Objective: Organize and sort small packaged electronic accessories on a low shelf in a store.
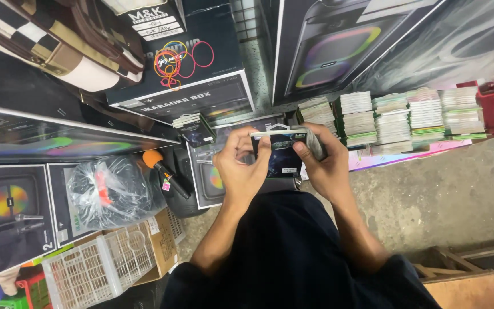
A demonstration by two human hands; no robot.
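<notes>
Both of my hands hold a small dark flat packet (284, 153), like a thin boxed card, at the centre of the head view. My left hand (240, 167) grips its left side, fingers curled over the top edge. My right hand (322, 166) grips the right side, thumb on the front, with what looks like more thin packets behind it. Below the hands is my dark-clothed lap (284, 252).
Rows of stacked thin packets (393, 119) stand on the floor ahead. Large black speaker boxes (192, 68) surround the left and top, one with coloured rubber bands (175, 60). An orange-tipped microphone (164, 171), a plastic bag (110, 191) and a white basket (95, 266) lie left.
</notes>
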